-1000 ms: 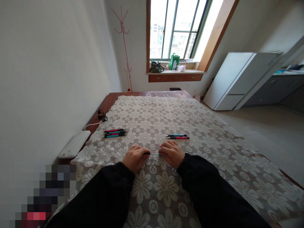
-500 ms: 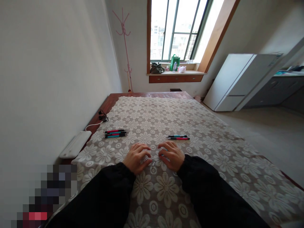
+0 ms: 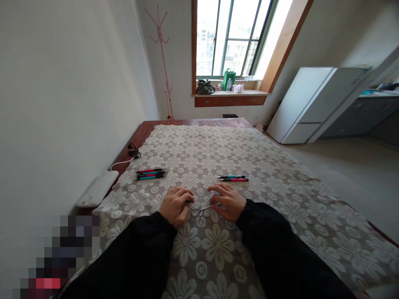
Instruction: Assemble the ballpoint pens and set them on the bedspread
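Note:
My left hand (image 3: pixel 175 206) is closed over the tablecloth, its thumb and fingertips pinching a small dark piece (image 3: pixel 188 202) that mostly hides behind them. Across a narrow gap, my right hand (image 3: pixel 229 202) has its fingers curled round a thin whitish rod (image 3: pixel 208 206), which points left; a bit of blue shows between the fingers. A tiny grey piece (image 3: pixel 201 213) lies on the cloth between the hands. Beyond my left hand lies a bunch of red and blue pens (image 3: pixel 151 174) with black grips. Two more pens (image 3: pixel 233 178), one blue and one red, lie beyond my right hand.
A lace flower tablecloth (image 3: pixel 199 153) covers most of the wooden table. On its left edge sit a white power strip (image 3: pixel 98 189) and a black cable (image 3: pixel 133 151), close to the wall. Further off are a pink coat stand (image 3: pixel 163 58), a window sill with bags, and a white fridge (image 3: pixel 307 104).
My hands have moved slightly apart, the left one leftward and the right one rightward. The dark piece in my left fingers and the whitish rod at my right now show more clearly.

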{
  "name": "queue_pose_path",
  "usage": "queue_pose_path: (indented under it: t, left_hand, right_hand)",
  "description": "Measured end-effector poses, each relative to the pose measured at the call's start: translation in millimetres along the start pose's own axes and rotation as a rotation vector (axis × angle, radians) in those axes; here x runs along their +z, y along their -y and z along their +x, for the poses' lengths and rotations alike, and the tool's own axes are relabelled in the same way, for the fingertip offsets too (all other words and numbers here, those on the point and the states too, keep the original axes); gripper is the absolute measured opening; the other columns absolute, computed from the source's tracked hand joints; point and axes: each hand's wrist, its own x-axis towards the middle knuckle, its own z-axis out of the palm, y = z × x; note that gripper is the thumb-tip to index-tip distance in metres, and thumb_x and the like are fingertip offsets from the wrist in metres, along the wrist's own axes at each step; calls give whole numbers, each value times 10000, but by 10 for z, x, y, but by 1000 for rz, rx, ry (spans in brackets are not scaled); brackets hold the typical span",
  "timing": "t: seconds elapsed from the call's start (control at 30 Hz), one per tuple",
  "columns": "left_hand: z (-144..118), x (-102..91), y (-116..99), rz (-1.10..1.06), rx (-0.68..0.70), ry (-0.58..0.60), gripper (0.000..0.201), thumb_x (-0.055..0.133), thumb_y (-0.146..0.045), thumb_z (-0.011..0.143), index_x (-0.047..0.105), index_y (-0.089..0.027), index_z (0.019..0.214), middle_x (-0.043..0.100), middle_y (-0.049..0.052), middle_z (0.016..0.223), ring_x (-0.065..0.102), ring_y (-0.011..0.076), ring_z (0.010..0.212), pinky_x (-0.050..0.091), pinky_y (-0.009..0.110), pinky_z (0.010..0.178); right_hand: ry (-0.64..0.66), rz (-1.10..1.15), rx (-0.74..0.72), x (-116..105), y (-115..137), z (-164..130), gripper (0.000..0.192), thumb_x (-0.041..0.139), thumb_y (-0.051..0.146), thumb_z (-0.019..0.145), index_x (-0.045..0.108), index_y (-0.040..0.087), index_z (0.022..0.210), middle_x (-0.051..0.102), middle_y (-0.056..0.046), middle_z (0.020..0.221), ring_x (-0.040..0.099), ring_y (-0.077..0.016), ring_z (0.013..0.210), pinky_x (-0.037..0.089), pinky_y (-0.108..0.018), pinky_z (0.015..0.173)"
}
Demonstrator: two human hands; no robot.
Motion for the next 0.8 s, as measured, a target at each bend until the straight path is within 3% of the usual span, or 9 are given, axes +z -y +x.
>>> queue_pose_path:
  t: [0.13, 0.33, 0.47, 0.63, 0.8]
  left_hand:
    - [2, 46, 37, 38, -63, 9, 445, 527, -21, 581, 629, -235, 958, 695, 42, 1073, 593, 271, 1088, 452, 445, 940]
    - [11, 118, 109, -16, -29, 28, 217, 474, -82, 865, 621, -218, 948, 704, 51, 964, 624, 230, 963, 503, 389, 869]
    - [10, 133, 128, -70, 27, 21, 192, 449, -136, 940, 616, -229, 925, 718, 46, 1018, 630, 209, 980, 506, 374, 889]
    - [-7, 69, 67, -45, 55, 17, 252, 525, -43, 767, 629, -238, 888, 688, 40, 1127, 594, 232, 1087, 465, 419, 962]
    - [-10, 22, -2, 7, 41, 61, 190, 646, -147, 695, 650, -244, 858, 670, 52, 1159, 572, 282, 1119, 452, 462, 969]
  right_hand:
    - [-14, 3, 16, 31, -13, -7, 117, 641, 156, 824, 647, 230, 914, 623, -75, 1252, 542, -279, 1172, 416, -474, 1006]
    - [-19, 29, 37, 57, -23, 5, 148, 532, 126, 893, 641, 224, 913, 666, -63, 1118, 576, -242, 1069, 441, -423, 945]
    - [-20, 46, 31, 61, -14, 16, 160, 513, 144, 911, 643, 222, 961, 677, -65, 1070, 582, -234, 1028, 445, -418, 934]
    - [-49, 40, 33, 52, -2, 8, 104, 585, 160, 858, 639, 233, 908, 657, -63, 1155, 565, -256, 1097, 426, -447, 973]
    - [-14, 21, 21, 62, 0, 3, 96, 670, 173, 803, 620, 236, 855, 647, -57, 1190, 555, -260, 1133, 417, -448, 995]
